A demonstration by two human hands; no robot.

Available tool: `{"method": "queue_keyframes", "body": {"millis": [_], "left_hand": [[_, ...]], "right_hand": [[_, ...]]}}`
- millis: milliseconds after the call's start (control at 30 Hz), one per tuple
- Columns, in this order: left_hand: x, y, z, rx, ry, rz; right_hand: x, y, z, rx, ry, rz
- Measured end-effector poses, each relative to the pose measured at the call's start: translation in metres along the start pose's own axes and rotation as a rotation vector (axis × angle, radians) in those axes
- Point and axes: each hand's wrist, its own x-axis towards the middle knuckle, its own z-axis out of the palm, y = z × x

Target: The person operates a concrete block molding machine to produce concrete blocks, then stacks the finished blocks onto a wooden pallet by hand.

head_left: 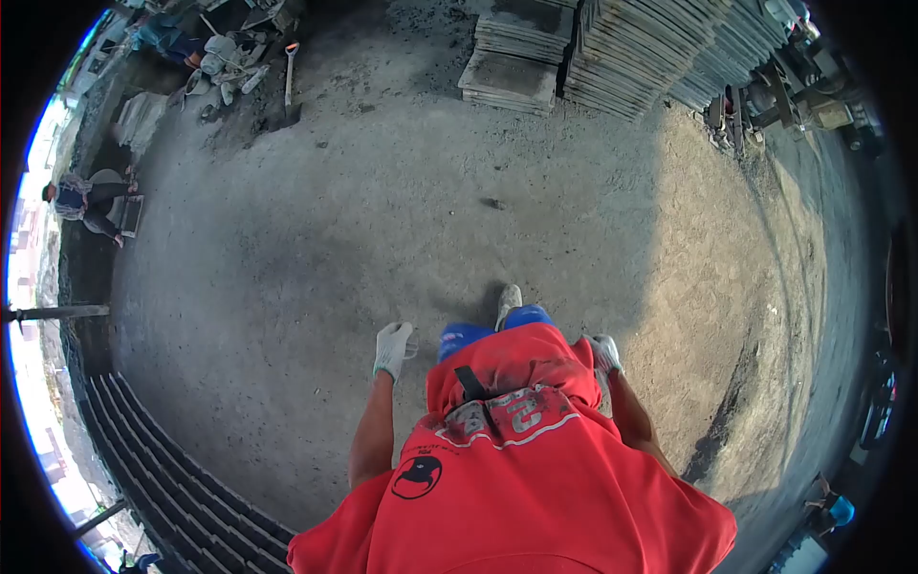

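Note:
Both my hands wear whitish knit work gloves. My left hand [392, 349] hangs at my left side over the bare floor, fingers curled in and nothing visible in them. On the other side, my right hand [604, 353] is beside the hem of my red shirt [535, 478], which partly covers it; its visible fingers are curled and I see no object there. Below the shirt show blue trousers [469, 335] and one pale, dusty shoe [509, 302].
Ahead are stacks of grey slabs or boards [631, 57]. A shovel [290, 86] stands near clutter at the upper left. A person [91, 201] sits at the left edge; another [834, 509] is lower right. Long ridged pieces [172, 488] line the lower left. A small lump [493, 204] lies on the floor.

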Motion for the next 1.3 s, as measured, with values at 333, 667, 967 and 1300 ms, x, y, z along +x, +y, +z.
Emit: {"method": "queue_keyframes", "body": {"millis": [333, 667, 967, 1300], "left_hand": [[0.198, 0.140, -0.074, 0.107, -0.103, -0.234], [0.461, 0.526, -0.032, 0.261, -0.122, 0.132], [0.684, 0.725, 0.145, 0.434, -0.224, 0.028], [1.075, 0.711, 0.343, 0.330, -0.182, -0.066]], "right_hand": [[0.223, -0.296, 0.029, 0.303, 0.236, 0.025], [0.374, -0.401, 0.050, 0.425, 0.217, 0.231], [0.680, -0.451, -0.038, 0.401, 0.373, 0.320], [1.082, -0.432, -0.073, 0.100, 0.727, 0.231]]}}
